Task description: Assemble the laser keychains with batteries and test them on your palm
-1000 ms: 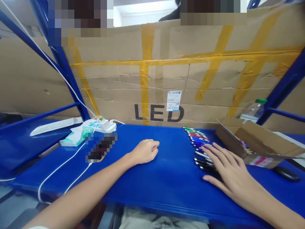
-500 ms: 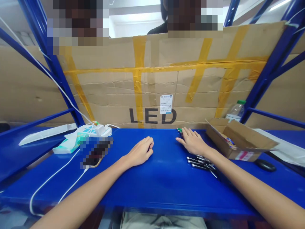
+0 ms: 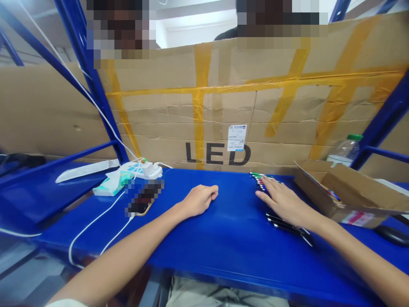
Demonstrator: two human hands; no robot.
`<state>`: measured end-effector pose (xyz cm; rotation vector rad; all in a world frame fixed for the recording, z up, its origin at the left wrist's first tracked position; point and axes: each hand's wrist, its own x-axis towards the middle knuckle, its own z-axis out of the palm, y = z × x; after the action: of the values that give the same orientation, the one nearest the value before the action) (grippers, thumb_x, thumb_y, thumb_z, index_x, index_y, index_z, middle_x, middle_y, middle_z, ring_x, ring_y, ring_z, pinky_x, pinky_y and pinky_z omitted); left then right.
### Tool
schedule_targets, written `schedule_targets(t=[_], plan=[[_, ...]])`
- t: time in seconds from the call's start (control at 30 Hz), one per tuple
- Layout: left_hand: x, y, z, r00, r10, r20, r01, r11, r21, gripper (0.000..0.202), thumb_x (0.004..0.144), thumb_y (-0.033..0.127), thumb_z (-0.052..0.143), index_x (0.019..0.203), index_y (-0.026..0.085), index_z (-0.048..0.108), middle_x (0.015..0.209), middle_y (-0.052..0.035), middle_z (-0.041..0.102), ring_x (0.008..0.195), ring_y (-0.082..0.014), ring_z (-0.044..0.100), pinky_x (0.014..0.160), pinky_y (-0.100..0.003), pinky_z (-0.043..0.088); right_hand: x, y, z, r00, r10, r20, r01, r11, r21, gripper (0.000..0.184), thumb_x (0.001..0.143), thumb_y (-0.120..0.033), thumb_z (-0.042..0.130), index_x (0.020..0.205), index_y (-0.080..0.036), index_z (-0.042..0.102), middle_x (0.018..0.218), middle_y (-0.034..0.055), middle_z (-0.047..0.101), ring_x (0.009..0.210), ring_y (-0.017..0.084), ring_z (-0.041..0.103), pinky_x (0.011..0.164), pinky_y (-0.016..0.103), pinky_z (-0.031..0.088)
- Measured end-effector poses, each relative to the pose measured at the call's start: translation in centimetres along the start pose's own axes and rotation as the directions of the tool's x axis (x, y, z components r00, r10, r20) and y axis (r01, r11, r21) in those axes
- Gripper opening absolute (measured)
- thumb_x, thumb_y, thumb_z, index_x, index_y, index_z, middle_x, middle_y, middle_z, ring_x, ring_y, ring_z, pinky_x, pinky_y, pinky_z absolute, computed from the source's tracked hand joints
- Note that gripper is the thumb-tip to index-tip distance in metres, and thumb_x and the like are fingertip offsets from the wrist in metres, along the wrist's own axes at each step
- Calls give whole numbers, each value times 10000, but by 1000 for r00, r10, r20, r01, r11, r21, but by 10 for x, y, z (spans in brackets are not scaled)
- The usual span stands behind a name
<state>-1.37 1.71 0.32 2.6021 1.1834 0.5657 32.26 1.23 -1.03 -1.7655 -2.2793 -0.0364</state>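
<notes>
My left hand (image 3: 200,200) rests on the blue tabletop with its fingers curled closed, and nothing shows in it. To the right, my right hand (image 3: 283,200) lies flat, palm down, with its fingers stretched out over a group of pens. Coloured pens (image 3: 259,181), with green and red among them, stick out past its fingertips and thumb. Several black pens (image 3: 284,224) with shiny silver ends lie in a loose pile below the palm and wrist. The hand covers part of both groups.
An open cardboard box (image 3: 358,216) with small items inside stands at right, beside a black computer mouse (image 3: 392,235) and a green-capped bottle (image 3: 347,149). At left are a charging phone (image 3: 145,198), tissues (image 3: 110,185) and a power strip (image 3: 153,171). A cardboard wall (image 3: 166,119) closes the back.
The camera view has turned, so the scene sits differently. My right hand has come nearer over the black pens, uncovering more of the coloured pens. My left hand stays curled on the table.
</notes>
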Motion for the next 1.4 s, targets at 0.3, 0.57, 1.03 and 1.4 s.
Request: schedule_targets(t=[0.3, 0.57, 1.03, 1.4], plan=[[0, -1, 0, 1000, 4, -3, -4, 1000, -1, 230, 953, 60, 435, 946, 237, 583, 922, -3, 722, 832, -201, 650, 710, -295, 395, -68, 9, 34, 980, -158, -121, 142, 981, -131, 954, 1046, -786, 347, 1786, -223, 135, 1808, 95, 257, 1669, 374, 222, 1346, 634, 276], [0, -5, 5, 1000, 10, 21, -10, 1000, -1, 249, 1052, 155, 447, 1046, 236, 682, 1064, -32, 797, 975, -234, 732, 814, -308, 490, -59, 15, 24, 991, -132, 27, 134, 988, -78, 932, 1064, -763, 279, 1768, -155, 224, 1811, 108, 226, 1678, 327, 189, 1374, 567, 185], [5, -9, 12, 991, -103, -82, 108, 992, 58, 202, 1087, 243, 481, 1114, 208, 677, 1149, -90, 769, 1094, -304, 634, 963, -438, 457, -11, -77, -11, 950, -154, -270, 239, 917, 320, 487, 1087, -562, 455, 1393, -210, 595, 1216, 159, 746, 1173, 341, 696, 1072, 515, 530], [2, -1, 14, 937, -302, -175, 286, 952, -109, 121, 1084, 289, 537, 1007, 223, 602, 1056, -31, 707, 1013, -225, 608, 932, -391, 441, -22, -113, 16, 993, -113, -18, 82, 598, 798, 341, 1076, -562, 460, 963, -257, 566, 806, -35, 490, 732, 181, 470, 686, 316, 400]])
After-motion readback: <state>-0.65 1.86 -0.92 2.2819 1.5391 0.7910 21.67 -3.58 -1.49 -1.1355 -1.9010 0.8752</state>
